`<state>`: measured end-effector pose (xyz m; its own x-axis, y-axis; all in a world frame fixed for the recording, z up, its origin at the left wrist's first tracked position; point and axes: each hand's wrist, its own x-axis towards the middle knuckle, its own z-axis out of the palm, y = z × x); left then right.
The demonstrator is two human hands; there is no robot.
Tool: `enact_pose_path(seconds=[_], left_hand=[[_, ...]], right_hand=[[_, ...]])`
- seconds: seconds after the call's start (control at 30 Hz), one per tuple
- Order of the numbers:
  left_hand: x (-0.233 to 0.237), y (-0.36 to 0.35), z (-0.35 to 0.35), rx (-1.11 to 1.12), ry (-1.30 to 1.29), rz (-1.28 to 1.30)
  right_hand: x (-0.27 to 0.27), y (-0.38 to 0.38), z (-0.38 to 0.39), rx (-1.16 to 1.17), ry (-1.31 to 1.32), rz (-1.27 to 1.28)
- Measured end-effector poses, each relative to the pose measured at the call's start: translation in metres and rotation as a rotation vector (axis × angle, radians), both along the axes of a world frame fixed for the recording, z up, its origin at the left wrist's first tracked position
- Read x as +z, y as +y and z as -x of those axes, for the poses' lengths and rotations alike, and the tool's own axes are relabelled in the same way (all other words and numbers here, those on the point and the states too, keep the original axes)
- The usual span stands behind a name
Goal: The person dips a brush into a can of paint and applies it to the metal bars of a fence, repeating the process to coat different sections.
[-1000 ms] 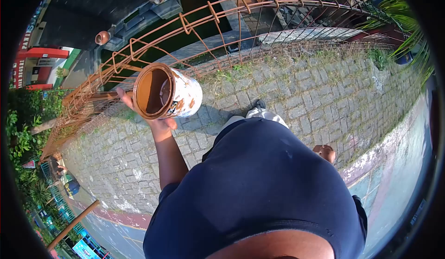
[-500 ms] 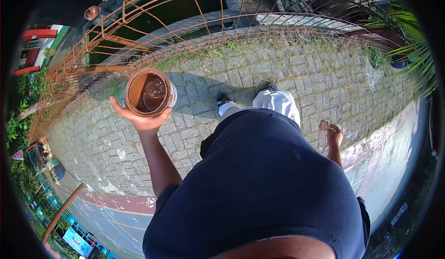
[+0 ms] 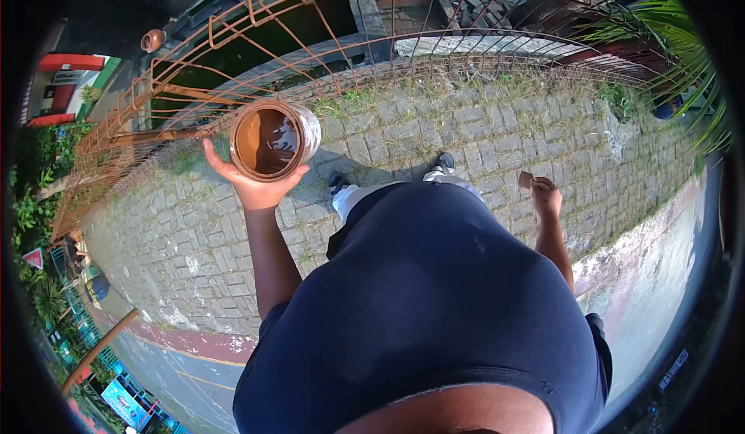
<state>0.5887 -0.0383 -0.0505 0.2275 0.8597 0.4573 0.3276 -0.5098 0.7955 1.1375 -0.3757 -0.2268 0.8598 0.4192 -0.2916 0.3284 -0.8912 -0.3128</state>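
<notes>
My left hand point(image 3: 262, 192) holds up a round tub of brown paint point(image 3: 312, 135), its fingers around the near side and base. The tub's mouth faces me. Glossy brown liquid lies inside, and the inner wall is coated orange-brown. Out to the right, lower down, my right hand point(image 3: 548, 199) is closed on a small paintbrush point(image 3: 526, 179) with a flat, brown-stained head. Its handle is mostly hidden in the fingers. A rust-brown wire fence point(image 3: 326, 53) curves past just beyond the tub.
Underfoot is a grassy, worn block pavement point(image 3: 434, 131). Palm leaves point(image 3: 687, 77) hang at the right. A painted concrete surface point(image 3: 652, 255) borders the pavement behind me. A brown pole point(image 3: 101, 348) slants at the lower left. Beyond the fence stands a clay pot point(image 3: 153, 40).
The tub in my left hand has shifted right and slightly up, the liquid tilting in it. My right hand with the paintbrush has moved left and up. My feet have shifted position.
</notes>
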Motion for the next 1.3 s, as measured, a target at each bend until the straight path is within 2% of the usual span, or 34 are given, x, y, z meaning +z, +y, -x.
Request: enact_pose_path(seconds=[0.03,0.07,0.1,0.2,0.3,0.33,0.37,0.43,0.47,0.53,0.63,0.7,0.73,0.8,0.83,0.87,0.9,0.97,1.03,1.07,1.17,1.23,1.3], left_hand=[[0.001,-0.004,-0.017,-0.1,0.061,-0.002],[0.0,-0.006,-0.024,-0.116,0.125,0.062],[0.0,-0.006,-0.033,-0.06,0.059,0.07],[0.002,-0.005,-0.055,0.12,-0.129,0.077],[0.003,-0.016,-0.071,0.017,-0.086,0.032],[-0.001,-0.02,-0.069,-0.083,-0.044,0.059],[-0.003,-0.017,-0.064,-0.065,-0.028,0.084],[-0.002,-0.005,-0.054,-0.032,0.001,0.135],[-0.002,0.003,-0.049,0.058,-0.025,0.118],[0.001,0.007,-0.057,0.034,-0.069,0.094],[0.007,0.013,-0.051,-0.07,-0.013,0.069],[0.0,0.02,-0.036,-0.066,-0.049,0.125],[-0.002,0.027,-0.031,-0.004,-0.115,0.116],[-0.004,0.032,-0.027,-0.019,-0.175,0.125],[-0.004,0.034,-0.027,-0.024,-0.211,0.125],[-0.012,0.037,-0.025,-0.085,-0.087,0.033],[-0.01,0.037,-0.027,-0.173,-0.002,0.053],[-0.012,0.037,-0.039,-0.162,-0.002,0.08],[-0.023,0.048,-0.043,-0.184,0.122,-0.051],[-0.013,0.052,-0.054,-0.213,0.226,-0.196],[-0.01,0.055,-0.078,-0.274,0.2,-0.351],[0.002,0.054,-0.086,-0.3,0.287,-0.339],[0.011,0.053,-0.093,-0.323,0.349,-0.323]], right_hand=[[-0.008,-0.013,-0.019,-0.003,-0.025,-0.069],[-0.017,-0.028,-0.037,-0.07,0.03,-0.106],[-0.031,-0.047,-0.056,-0.133,0.084,-0.142],[-0.042,-0.101,-0.079,-0.218,0.197,-0.013],[-0.031,-0.13,-0.085,-0.077,0.126,0.306],[-0.038,-0.137,-0.093,-0.115,0.143,0.275],[-0.045,-0.146,-0.097,-0.159,0.165,0.246],[-0.046,-0.143,-0.088,-0.254,0.212,0.163],[-0.047,-0.138,-0.085,-0.303,0.237,0.108],[-0.027,-0.112,-0.063,-0.372,0.286,-0.042],[-0.034,-0.091,-0.052,-0.129,0.159,0.098],[-0.043,-0.081,-0.05,-0.137,0.213,0.046],[-0.04,-0.07,-0.045,-0.13,0.22,0.024],[-0.027,-0.046,-0.035,-0.068,0.22,0.018],[-0.015,-0.029,-0.031,-0.022,0.211,0.009],[0.005,-0.006,-0.025,0.028,0.2,0.002],[0.028,0.018,-0.017,0.08,0.19,-0.002],[0.089,0.074,0.006,0.214,0.066,-0.029],[0.161,0.13,0.04,0.273,-0.007,-0.156],[0.192,0.15,0.053,0.304,-0.006,-0.293],[0.267,0.182,0.079,0.464,0.093,-0.675],[0.314,0.201,0.109,0.67,0.216,-1.082],[0.358,0.219,0.126,1.02,0.266,-1.082]])
